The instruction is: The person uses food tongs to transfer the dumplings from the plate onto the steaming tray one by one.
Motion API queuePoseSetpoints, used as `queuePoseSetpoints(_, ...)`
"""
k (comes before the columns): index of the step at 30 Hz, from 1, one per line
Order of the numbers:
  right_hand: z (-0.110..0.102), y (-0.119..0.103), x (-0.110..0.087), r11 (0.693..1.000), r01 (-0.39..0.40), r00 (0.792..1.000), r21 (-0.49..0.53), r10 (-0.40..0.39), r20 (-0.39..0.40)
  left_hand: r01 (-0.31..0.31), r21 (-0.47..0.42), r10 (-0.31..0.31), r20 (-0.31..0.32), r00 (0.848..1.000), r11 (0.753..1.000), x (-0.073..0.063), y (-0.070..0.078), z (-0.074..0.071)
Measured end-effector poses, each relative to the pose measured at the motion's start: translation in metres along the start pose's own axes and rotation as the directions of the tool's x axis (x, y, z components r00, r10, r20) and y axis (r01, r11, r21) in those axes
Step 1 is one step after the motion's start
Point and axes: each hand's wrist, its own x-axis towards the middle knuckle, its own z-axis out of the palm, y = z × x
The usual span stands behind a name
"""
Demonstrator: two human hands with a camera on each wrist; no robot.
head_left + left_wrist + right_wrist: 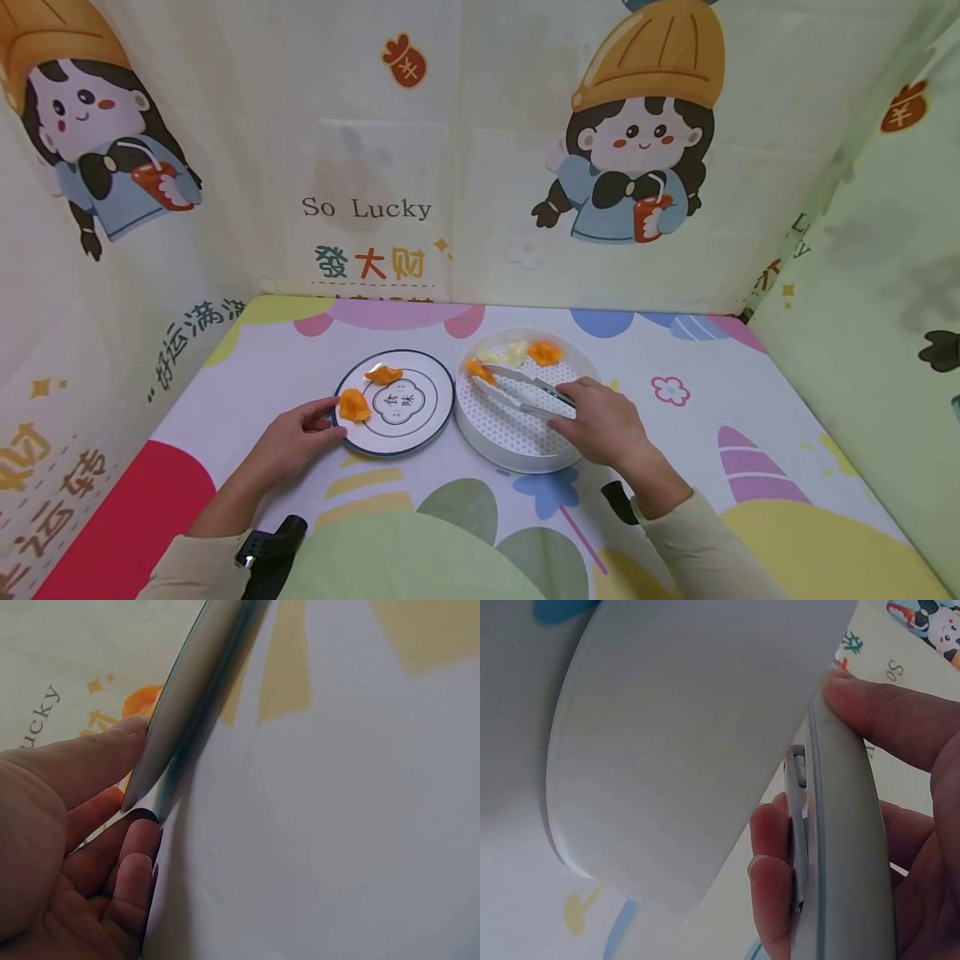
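My left hand (303,429) holds the left rim of a white plate (427,429) with dark blue edging, thumb at the edge and other fingers curled close under it. On the plate lie two thin orange pieces, one flat (354,406) and one curled (384,375). In my right hand (603,421) are metal tongs (536,385), their arms reaching into a round white tray (517,457) with a dotted bottom. The tong tips are at an orange piece (481,372) by the tray's left wall. The right wrist view shows the tongs' handle (851,840) between thumb and fingers.
Toward the back of the tray sit a pale yellowish piece (512,355) and another orange piece (545,353). Plate and tray stand side by side on a patterned tablecloth (660,467). Printed cloth walls (495,167) enclose the table at the back and sides.
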Motion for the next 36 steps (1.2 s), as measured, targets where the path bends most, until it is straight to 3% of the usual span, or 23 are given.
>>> queuePoseSetpoints(19, -0.0016, -0.0004, 0.0036, 1.000, -0.014, 1.000, 0.021, 0.014, 0.024, -0.005, 0.009, 0.005, -0.006, 1.000, 1.000, -0.0004, 0.0017, -0.0006)
queuePoseSetpoints(26, 0.0006, -0.0004, 0.0037, 0.999, -0.032, 0.999, 0.024, 0.031, 0.025, -0.009, 0.007, 0.009, 0.000, 1.000, 1.000, 0.0013, -0.0037, 0.0012)
queuePoseSetpoints(36, -0.0081, -0.0054, 0.0003, 0.998, -0.016, 1.000, 0.055, 0.017, -0.018, -0.004, 0.015, 0.004, -0.004, 1.000, 1.000, -0.0003, -0.0013, 0.0010)
